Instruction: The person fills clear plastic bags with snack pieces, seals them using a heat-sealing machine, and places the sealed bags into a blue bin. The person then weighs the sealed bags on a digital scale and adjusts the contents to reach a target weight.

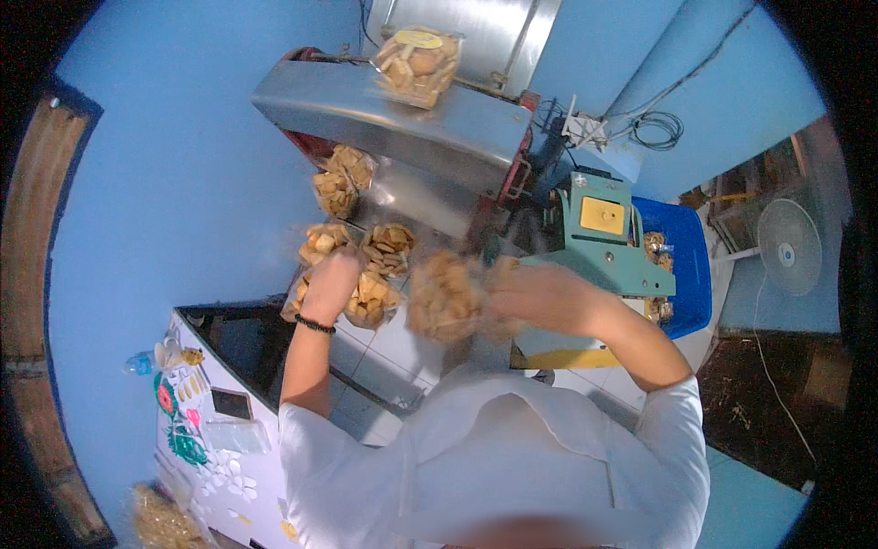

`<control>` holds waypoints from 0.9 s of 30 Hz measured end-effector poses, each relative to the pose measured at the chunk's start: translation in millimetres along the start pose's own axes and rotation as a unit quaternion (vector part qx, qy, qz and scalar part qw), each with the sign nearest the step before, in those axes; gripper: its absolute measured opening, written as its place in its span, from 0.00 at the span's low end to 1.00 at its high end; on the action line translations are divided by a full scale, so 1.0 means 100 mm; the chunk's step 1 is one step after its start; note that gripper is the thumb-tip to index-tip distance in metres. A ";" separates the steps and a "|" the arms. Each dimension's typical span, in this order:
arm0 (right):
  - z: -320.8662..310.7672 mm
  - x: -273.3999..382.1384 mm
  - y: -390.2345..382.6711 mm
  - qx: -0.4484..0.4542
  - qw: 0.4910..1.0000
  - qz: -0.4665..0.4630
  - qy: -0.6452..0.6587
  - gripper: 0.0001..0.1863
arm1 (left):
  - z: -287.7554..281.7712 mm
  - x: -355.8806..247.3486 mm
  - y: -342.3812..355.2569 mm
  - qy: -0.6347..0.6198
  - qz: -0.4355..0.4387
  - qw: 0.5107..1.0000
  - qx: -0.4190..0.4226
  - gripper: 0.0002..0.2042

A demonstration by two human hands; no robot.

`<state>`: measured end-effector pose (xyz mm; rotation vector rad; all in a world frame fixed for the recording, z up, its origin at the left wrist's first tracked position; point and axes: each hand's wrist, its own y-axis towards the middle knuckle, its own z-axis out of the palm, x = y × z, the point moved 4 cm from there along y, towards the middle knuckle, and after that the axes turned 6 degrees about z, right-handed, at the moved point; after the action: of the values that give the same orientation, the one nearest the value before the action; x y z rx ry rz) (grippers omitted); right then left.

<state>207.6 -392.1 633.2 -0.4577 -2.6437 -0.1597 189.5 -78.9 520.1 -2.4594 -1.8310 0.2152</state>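
My left hand (335, 277), with a dark beaded band at its wrist, is closed among several see-through bags of golden snack pieces, at the top of a bag (373, 300). Its fingertips are mostly hidden. Another bag (322, 242) lies just beyond that hand, and one more bag (389, 249) is to its right. In front of my chest, my right hand (526, 295) is closed at the side of a snack bag (444, 295). Motion smears this bag and the fingers there.
A metal-hooded machine (393, 105) carries a snack bag (419, 66) on top. Two bags (340, 183) sit under its left end. On the right stands a green machine (599, 233), beside a blue bin (690, 274) with bags inside. A fan (788, 249) is farther right. A white decorated tabletop (215, 439) holds a phone (231, 403).
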 end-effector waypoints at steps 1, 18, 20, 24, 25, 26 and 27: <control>0.20 -0.09 0.28 0.060 0.998 0.019 -0.002 0.10 | 0.07 0.15 0.02 0.007 -0.026 0.999 0.025 0.09; 2.10 -1.72 1.69 0.087 0.963 0.170 -0.190 0.11 | 1.17 0.43 1.61 -0.114 0.038 0.985 -0.122 0.08; 2.35 -1.91 1.67 0.105 0.954 0.219 -0.175 0.11 | 1.44 0.47 1.73 -0.119 0.002 0.993 -0.015 0.08; 2.43 -2.02 1.59 -0.021 0.957 0.222 -0.188 0.11 | 1.79 0.56 1.76 -0.052 -0.035 0.993 0.098 0.12; 2.41 -2.01 1.58 -0.021 0.959 0.221 -0.175 0.11 | 1.79 0.60 1.76 -0.104 -0.080 0.990 0.060 0.12; 2.39 -2.01 1.57 0.028 0.959 0.240 -0.149 0.12 | 1.79 0.59 1.73 -0.106 -0.087 0.989 0.056 0.11; 2.30 -1.97 1.59 -0.009 0.963 0.239 -0.121 0.13 | 1.75 0.60 1.69 -0.103 -0.089 0.990 0.039 0.11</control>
<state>334.0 -258.1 344.9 -1.1666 -2.6708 0.0287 339.7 -74.8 319.5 -2.2792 -2.0650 0.5379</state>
